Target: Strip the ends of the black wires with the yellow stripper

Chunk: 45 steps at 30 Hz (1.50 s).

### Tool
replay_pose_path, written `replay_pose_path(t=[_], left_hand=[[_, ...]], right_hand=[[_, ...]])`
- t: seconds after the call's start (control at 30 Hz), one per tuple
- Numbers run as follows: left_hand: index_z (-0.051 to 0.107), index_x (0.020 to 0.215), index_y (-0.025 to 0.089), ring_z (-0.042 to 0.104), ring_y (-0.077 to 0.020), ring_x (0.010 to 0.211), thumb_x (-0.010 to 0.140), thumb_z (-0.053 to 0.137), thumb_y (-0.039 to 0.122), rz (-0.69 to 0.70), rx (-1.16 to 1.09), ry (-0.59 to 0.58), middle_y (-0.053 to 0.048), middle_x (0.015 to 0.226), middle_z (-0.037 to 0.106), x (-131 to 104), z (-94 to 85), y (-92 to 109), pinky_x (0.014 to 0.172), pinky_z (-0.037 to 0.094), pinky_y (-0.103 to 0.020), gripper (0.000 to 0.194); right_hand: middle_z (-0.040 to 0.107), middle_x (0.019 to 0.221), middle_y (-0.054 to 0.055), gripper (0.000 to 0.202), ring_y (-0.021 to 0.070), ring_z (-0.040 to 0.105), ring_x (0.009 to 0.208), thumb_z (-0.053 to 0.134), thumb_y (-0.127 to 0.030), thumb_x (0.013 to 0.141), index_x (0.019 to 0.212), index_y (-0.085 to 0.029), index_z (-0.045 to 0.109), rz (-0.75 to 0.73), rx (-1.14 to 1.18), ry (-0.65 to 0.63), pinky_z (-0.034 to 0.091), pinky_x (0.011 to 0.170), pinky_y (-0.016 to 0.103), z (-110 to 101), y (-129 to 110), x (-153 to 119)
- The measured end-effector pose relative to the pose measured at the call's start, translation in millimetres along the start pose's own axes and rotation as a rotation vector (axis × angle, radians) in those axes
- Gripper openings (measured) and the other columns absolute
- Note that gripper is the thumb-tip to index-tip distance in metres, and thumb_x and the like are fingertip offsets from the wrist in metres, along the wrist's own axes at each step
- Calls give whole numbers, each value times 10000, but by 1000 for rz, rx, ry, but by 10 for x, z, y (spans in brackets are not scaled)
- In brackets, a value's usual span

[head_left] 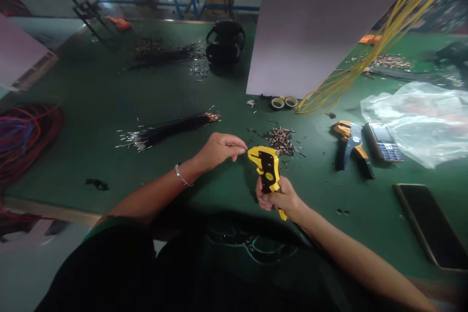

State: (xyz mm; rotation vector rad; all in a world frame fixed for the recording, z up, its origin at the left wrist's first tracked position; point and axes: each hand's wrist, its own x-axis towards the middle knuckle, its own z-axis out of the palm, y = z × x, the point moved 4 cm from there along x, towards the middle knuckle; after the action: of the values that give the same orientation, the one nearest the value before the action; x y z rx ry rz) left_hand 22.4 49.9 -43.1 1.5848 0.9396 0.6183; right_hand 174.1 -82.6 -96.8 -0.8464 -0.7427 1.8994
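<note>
From here I see the stripper [268,165] upright in the right hand [274,196], its nose just beside the pinched fingertips of the left hand [226,148], though I can't tell what they grip. It is yellow with a black body, over the green table [226,185].

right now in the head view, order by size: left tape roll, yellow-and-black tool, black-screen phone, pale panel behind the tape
1. Pale panel
2. Black-screen phone
3. Yellow-and-black tool, partly hidden by the right hand
4. Left tape roll
</note>
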Motion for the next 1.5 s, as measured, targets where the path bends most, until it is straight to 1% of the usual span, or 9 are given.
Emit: replay_pose_path(t=[0.13,0.27,0.4,0.6,0.8,1.0,1.13,1.27,1.5], left_hand=[[741,798,155,504,-65,479,750,682,233,16,32,-1,30,483,587,-49,-2,89,507,396,-204,109],[733,776,157,469,-55,438,760,674,237,51,112,100,43,455,566,-111,-37,207,467,369,-190,100],[723,761,158,463,-53,415,772,662,235,96,191,161,54,445,552,-165,-44,287,462,389,-184,99],[719,751,190,546,-86,533,810,617,188,386,437,297,24,552,612,-259,-31,409,548,440,-206,118],[696,747,182,524,-110,557,838,592,156,672,651,381,5,564,612,-350,44,467,547,402,-226,140],[666,800,197,503,-111,519,858,560,133,811,705,323,19,545,624,-459,174,503,573,413,-252,137],[662,809,207,512,-119,516,854,566,135,822,702,276,20,528,614,-522,253,515,567,427,-262,128],[665,818,205,525,-127,545,853,566,127,825,665,227,13,544,620,-585,307,526,562,438,-262,131],[677,820,197,547,-109,565,848,592,115,798,534,166,10,630,696,-597,317,584,576,460,-238,122]], right_hand=[[515,600,-39,211,93,454,458,691,-125,625,785,-161,558,-35,9,-53,366,430,249,19,-29,33],[525,617,-24,224,118,474,505,688,-134,602,790,-159,569,-95,-7,-76,384,466,267,12,-102,40],[565,694,11,237,162,524,606,693,-174,624,840,-162,597,-159,-110,-36,427,567,319,-23,-207,26],[602,735,19,315,180,546,644,727,-231,659,939,-175,595,-236,-204,91,451,620,344,-90,-269,24],[618,828,40,383,183,581,668,785,-326,673,968,-179,589,-231,-203,120,473,648,354,-35,-292,13],[604,862,37,403,185,592,704,809,-345,673,960,-181,578,-301,-142,178,496,700,368,92,-534,32],[605,841,28,407,200,608,720,815,-333,673,971,-185,581,-322,-130,191,513,734,393,136,-658,58],[601,834,27,311,198,622,733,774,-314,730,951,-183,598,-344,-186,153,519,742,384,209,-713,73],[582,774,8,196,167,594,676,720,-236,745,878,-180,587,-375,-196,131,521,691,363,299,-741,83]])
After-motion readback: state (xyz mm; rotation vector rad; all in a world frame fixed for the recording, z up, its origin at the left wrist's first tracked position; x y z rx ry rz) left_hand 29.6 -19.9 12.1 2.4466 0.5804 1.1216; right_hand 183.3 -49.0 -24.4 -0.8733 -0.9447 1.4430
